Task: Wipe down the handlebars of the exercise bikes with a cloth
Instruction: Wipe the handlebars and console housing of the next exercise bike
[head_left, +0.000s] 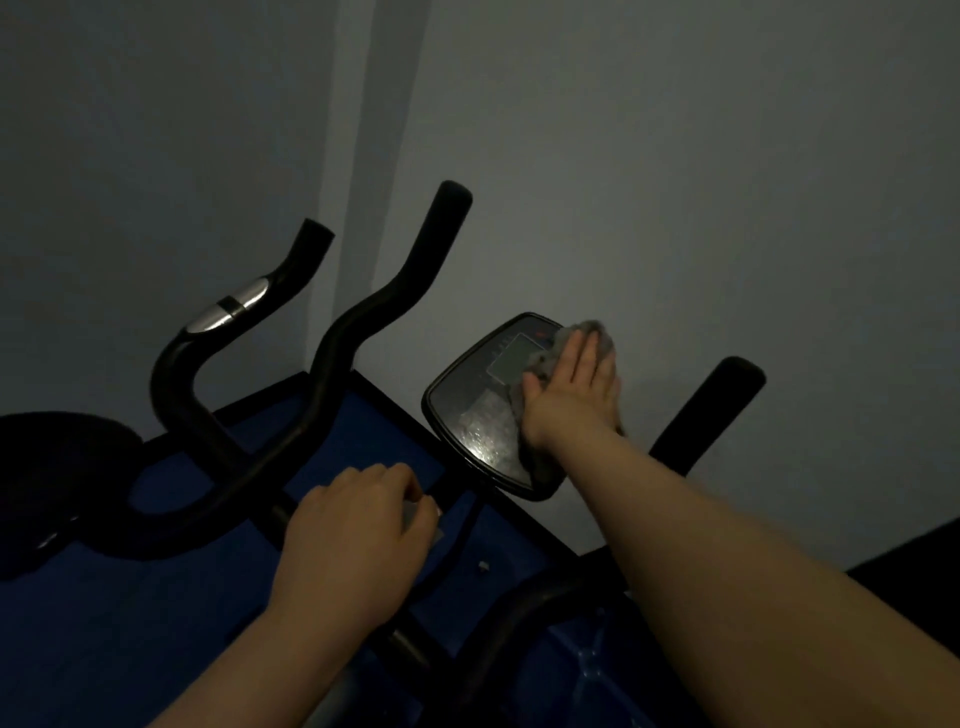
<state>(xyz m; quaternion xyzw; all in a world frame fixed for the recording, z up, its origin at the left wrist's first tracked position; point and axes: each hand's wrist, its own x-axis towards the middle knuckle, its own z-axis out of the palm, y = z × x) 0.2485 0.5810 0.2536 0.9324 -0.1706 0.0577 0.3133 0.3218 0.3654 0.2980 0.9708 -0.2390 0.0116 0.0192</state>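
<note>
Grey cloth (582, 332) lies under the flat, straight-fingered right hand (571, 395) on the screen (483, 400). Left hand (353, 530), at 7 o'clock from it, curls round the bar (415, 644). Press softly, then rub the handlebars (363, 312).

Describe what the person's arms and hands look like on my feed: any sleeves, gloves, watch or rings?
Both forearms are bare as far as the frame shows: no sleeves in view. The left hand and right hand wear no gloves, and no watch, band or ring is visible on either wrist or the fingers that show. The room is dim, so small marks or thin jewellery could go unseen.
</note>
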